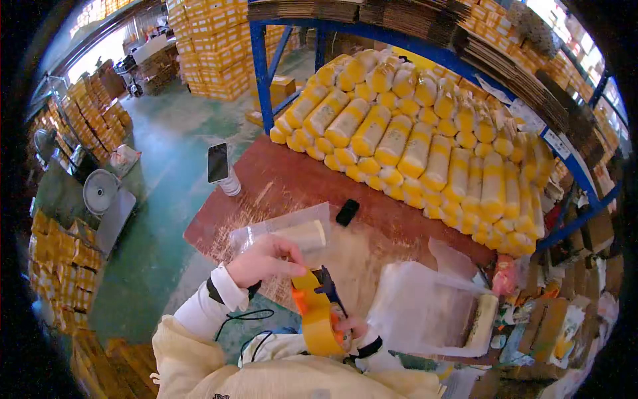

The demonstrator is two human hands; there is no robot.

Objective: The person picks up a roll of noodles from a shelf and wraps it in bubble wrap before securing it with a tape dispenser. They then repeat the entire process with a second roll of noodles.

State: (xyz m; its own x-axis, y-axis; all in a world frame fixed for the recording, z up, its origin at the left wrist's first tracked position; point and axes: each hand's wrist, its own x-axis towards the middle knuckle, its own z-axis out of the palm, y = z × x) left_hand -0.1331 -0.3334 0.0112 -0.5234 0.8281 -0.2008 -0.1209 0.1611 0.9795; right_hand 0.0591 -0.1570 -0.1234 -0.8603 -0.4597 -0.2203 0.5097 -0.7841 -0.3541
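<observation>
Two hands: both are at work at the near edge of the wooden table point(279, 179).
Left hand point(264, 261): the fingers curl down over the bagged bundle point(296, 234) and pin its near end. The bundle lies flat on the table, just ahead of the body.
Right hand point(351, 328): it is wrapped around the tape dispenser point(318, 311), with the yellow roll just beside the bundle's near end.
Done: a big stack of taped packs point(412, 139) fills the far side, each banded in yellow.
Left: this bundle shows no tape yet, as far as can be told. A pile of clear bags point(425, 306) lies at the right.
Nearby: phone on a stand point(218, 162), small black object point(347, 212).
</observation>
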